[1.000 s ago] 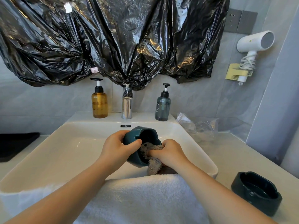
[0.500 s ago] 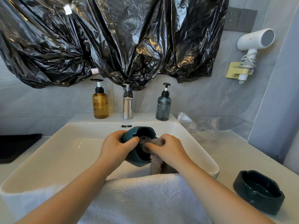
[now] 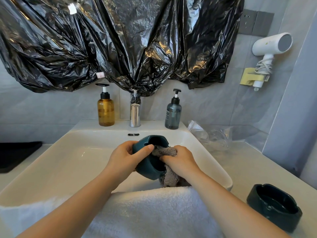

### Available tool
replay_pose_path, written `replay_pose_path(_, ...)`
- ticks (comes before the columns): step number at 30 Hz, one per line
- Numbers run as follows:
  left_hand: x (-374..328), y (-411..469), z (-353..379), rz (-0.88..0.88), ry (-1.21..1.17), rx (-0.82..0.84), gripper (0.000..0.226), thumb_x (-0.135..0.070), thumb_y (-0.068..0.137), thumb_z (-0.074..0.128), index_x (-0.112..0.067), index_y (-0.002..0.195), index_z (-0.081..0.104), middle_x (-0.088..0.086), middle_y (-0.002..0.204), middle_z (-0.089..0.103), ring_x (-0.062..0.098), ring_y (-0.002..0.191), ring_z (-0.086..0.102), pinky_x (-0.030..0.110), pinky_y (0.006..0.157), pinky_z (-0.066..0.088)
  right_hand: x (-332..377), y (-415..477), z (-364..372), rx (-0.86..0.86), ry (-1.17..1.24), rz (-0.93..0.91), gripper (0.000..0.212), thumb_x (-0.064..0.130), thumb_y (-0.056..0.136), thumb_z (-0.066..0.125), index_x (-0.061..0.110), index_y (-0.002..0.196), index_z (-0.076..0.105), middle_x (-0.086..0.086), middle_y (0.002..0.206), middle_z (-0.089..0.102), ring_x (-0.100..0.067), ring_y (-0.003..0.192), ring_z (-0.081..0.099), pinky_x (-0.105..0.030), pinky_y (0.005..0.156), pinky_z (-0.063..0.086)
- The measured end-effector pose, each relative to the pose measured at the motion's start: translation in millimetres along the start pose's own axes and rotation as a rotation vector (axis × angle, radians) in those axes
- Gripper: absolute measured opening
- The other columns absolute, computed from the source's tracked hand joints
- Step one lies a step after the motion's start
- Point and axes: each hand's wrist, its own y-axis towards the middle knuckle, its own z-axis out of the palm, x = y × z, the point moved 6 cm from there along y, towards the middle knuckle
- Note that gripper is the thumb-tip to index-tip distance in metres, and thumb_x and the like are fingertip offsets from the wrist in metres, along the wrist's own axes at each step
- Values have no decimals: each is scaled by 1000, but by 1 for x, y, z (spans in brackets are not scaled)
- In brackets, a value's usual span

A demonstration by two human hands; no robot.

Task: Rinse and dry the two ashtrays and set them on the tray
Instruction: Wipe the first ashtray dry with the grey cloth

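Left hand: the left hand (image 3: 127,158) holds the teal ashtray (image 3: 149,167) above the sink (image 3: 68,160). Its grip is curled round the rim and the thumb lies across the near wall.
Teal ashtray: it is tilted on edge, with its hollow turned toward the right hand (image 3: 181,162).
Right hand: its grip is closed on a grey cloth (image 3: 164,151), which is pushed into the ashtray's hollow. The cloth's tail hangs below the hand.
Second ashtray: the dark ashtray (image 3: 274,206) stands upright near the front right corner of the bench (image 3: 248,169), well apart from both hands.
Sink front edge: a white towel (image 3: 145,212) is draped over it.
Sink back edge: an amber bottle (image 3: 105,110) stands at the left, the tap (image 3: 135,114) in the middle and a blue-grey bottle (image 3: 173,114) at the right.
Bench left edge: a flat black slab (image 3: 17,155) lies there.
Bench back right: a clear plastic bag (image 3: 211,136) lies crumpled.
Wall: a black plastic sheet (image 3: 120,40) hangs above the tap, and a hair dryer (image 3: 271,45) sits in a holder at the right.
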Motion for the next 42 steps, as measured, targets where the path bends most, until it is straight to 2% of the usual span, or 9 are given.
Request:
replay_pose_path(3,9,0,6,-102,-26,98,82,-53,55,85,-24,122,47,3,108,68,18,95,69,36,80,59,-2,0,-4,-19,67,22,19,25,80,68,10,92,67,-3,86,67,-18,79,61,-23,55,39)
replay_pose_path(9,17,3,7,-154,-29,68,44,-27,75,78,-10,109,56,13,102,69,23,86,72,38,74,61,-1,-2,-9,-102,76,16,32,34,79,74,11,90,55,-2,87,59,-14,77,55,-23,54,35)
replay_pose_path(14,8,5,-7,-65,-42,-96,32,-32,81,72,-11,102,60,11,95,69,26,84,71,45,72,61,7,-6,-2,19,189,4,51,49,65,83,14,96,63,0,93,69,-15,86,65,-23,63,46)
replay_pose_path(18,5,5,-18,-73,39,-229,28,-42,86,63,-15,92,62,7,88,68,23,82,68,43,71,61,12,-7,-2,39,306,-67,25,36,73,81,16,86,74,-4,87,75,-19,86,70,-41,81,57)
replay_pose_path(21,-2,2,-16,4,177,-220,20,-42,88,59,-23,83,59,1,83,67,17,79,64,38,67,58,14,-6,-10,-81,264,-173,13,27,74,80,18,81,76,-2,81,74,-20,81,70,-47,80,57)
replay_pose_path(26,-11,-1,-6,105,309,-161,24,-42,88,58,-18,89,64,-5,75,65,7,68,58,17,49,37,18,-9,-15,-135,235,-195,25,28,73,82,17,95,75,4,87,74,-15,84,69,-38,78,58)
replay_pose_path(31,-15,-5,-8,150,276,-192,23,-40,88,59,-18,85,66,-5,71,65,8,66,58,18,50,37,21,-10,-11,-105,121,-218,22,29,74,80,17,91,72,3,85,72,-14,81,67,-33,71,57)
replay_pose_path(35,-15,-5,-9,157,287,-212,25,-41,88,59,-18,84,65,-5,70,63,8,64,57,18,50,36,16,-9,-1,9,75,-122,34,40,66,83,20,91,71,5,86,72,-11,81,68,-30,71,58)
replay_pose_path(42,-14,-5,-8,157,326,-192,27,-46,85,59,-19,81,64,-4,70,63,11,66,58,23,52,38,15,-16,6,155,-1,-34,41,39,65,85,22,98,67,4,96,70,-11,91,65,-23,73,51)
